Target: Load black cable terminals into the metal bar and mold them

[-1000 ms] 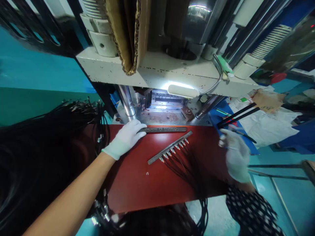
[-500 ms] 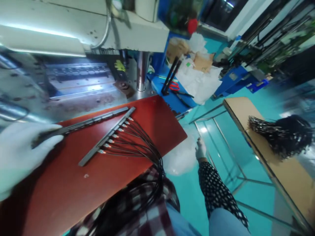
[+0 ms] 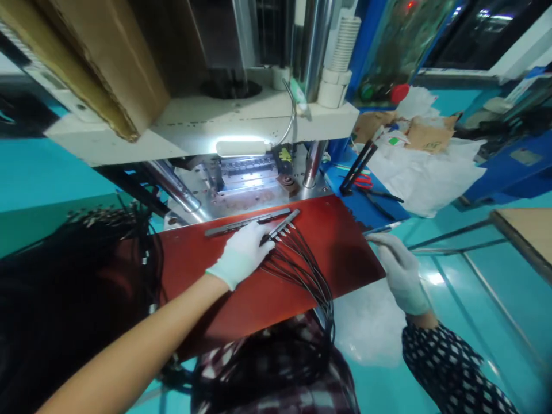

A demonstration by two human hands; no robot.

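Observation:
My left hand [image 3: 245, 252], in a white glove, is closed on the near end of a slim grey metal bar [image 3: 282, 225] above the red-brown board. Several black cables [image 3: 302, 259] run from the silvery connector ends along this bar and hang off the board's front edge. Just beyond my fingers lies a second long metal bar [image 3: 215, 231], partly covered by the hand. My right hand [image 3: 401, 273], also gloved, is beside the board's right corner, its fingers pressed together; whatever they may hold cannot be made out.
Behind the red-brown board [image 3: 345, 241] stands a press with a lit metal die [image 3: 248, 172] between steel posts. On the right, a blue tray [image 3: 379, 213] carries red-handled scissors [image 3: 363, 180] and dark tools. A large bundle of black cables [image 3: 86, 259] is at left.
My left hand has moved from the far bar to the bar with the cables. The right hand has risen from low beside the board to its right corner. The view has shifted left.

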